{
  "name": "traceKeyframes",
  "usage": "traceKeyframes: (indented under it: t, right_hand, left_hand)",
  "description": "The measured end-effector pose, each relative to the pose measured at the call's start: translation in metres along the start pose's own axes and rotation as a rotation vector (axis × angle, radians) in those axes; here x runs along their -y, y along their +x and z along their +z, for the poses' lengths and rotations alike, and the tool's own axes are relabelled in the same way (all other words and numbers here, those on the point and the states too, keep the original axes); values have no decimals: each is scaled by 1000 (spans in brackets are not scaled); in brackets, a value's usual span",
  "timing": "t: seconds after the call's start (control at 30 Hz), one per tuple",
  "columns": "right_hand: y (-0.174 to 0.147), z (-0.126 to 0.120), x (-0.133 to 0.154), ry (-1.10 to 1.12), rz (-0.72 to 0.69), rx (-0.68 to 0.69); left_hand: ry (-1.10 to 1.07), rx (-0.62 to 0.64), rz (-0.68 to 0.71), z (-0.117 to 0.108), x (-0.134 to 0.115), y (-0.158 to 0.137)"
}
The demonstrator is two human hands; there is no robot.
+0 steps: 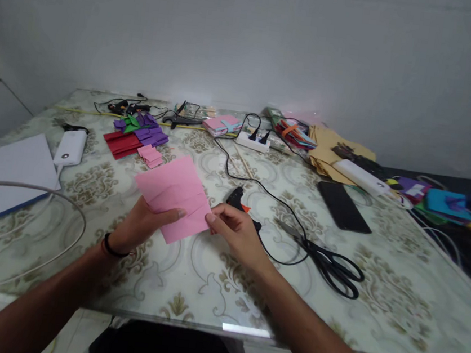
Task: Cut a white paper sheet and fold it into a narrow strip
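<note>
A creased sheet of pink paper (178, 190) is held above the table between my two hands. My left hand (147, 223) grips its lower left side, thumb on top and fingers hidden underneath. At the paper's right corner, my right hand (235, 230) pinches the edge between thumb and fingers. Just beyond the right hand lies a black glue gun (236, 196) with an orange trigger, partly covered by that hand. Black-handled scissors (328, 261) rest to the right. Small folded pink paper pieces (151, 156) sit past the sheet's upper left edge.
Folded red (122, 144) and purple papers (151, 133) lie at the back left. A white power strip (253, 141) with black cords stands at the back. A black phone (343, 207) is at right. White power bank (71, 147) and white board (1, 178) lie left.
</note>
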State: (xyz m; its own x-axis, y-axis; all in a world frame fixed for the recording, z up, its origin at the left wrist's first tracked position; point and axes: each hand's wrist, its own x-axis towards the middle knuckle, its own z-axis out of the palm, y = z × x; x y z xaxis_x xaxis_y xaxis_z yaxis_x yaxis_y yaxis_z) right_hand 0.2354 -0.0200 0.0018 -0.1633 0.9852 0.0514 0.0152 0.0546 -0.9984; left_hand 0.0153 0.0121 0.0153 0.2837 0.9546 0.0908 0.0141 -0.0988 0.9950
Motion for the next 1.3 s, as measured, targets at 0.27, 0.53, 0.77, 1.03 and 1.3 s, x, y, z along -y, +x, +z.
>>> traceKeyframes:
  t: [0.27, 0.53, 0.77, 1.03, 1.3]
  right_hand:
    - [2, 1, -3, 39, 1, -24]
    - [0, 1, -2, 66, -23, 4]
    - [-1, 1, 2, 78, -31, -2]
    - [-1, 1, -5, 106, -16, 42]
    - [1, -1, -12, 125, -42, -39]
  left_hand:
    - [132, 63, -22, -4, -3, -1]
    - [148, 131, -62, -4, -1, -2]
    - [91, 162, -101, -8, 3, 0]
    - [51, 218, -175, -8, 3, -3]
    - [95, 208, -100, -9, 3, 1]
